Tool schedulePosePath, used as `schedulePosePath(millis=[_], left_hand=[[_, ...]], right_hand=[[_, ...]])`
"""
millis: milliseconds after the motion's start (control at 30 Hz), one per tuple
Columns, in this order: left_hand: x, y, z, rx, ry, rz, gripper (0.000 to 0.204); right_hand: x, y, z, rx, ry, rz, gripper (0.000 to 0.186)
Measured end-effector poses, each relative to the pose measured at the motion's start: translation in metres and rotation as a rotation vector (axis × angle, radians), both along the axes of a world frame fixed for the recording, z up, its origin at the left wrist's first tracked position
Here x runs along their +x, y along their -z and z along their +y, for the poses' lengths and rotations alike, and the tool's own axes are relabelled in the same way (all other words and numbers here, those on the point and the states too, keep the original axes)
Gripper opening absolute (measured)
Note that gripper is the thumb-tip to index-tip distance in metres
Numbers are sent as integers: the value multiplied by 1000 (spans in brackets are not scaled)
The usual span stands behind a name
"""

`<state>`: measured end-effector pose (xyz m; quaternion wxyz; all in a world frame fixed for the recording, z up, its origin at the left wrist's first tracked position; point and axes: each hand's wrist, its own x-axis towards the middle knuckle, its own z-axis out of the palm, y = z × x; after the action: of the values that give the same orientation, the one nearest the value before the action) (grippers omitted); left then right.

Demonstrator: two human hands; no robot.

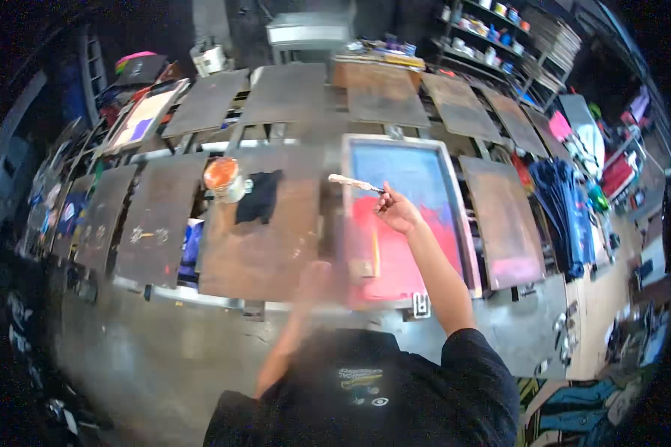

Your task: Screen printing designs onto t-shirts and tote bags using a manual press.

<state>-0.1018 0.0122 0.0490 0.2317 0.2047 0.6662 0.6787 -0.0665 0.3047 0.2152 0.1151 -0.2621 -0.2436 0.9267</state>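
My right hand [399, 211] is closed around the dark handle of a spatula [354, 182], held above a screen-printing frame [455, 171]. Pale, pinkish smears coat the spatula's blade, which points left. Blue mesh shows in the far part of the frame, and bright pink ink [417, 257] covers the near part. My left hand [317, 277] is smeared by motion near the frame's lower left corner, so its fingers cannot be made out. To its upper left, a tub with an orange top [222, 177] stands beside a black cloth [259, 197] on a brown board [257, 257].
Flat boards line both sides, such as a grey one [160, 216] at left and a brown one [502, 223] at right. More boards [384, 97] lie in a far row. Shelves with containers [488, 33] stand at the back right. Dark blue cloth [563, 208] hangs at right.
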Motion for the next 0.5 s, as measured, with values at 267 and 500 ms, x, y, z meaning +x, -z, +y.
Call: schedulePosePath(millis=[267,500], left_hand=[[45,20,56,-291,-141,142,41],[99,-14,79,-444,-318,473,45]], right_hand=[[149,22,56,115,193,-118,16],[238,58,67,193,155,-129,12]])
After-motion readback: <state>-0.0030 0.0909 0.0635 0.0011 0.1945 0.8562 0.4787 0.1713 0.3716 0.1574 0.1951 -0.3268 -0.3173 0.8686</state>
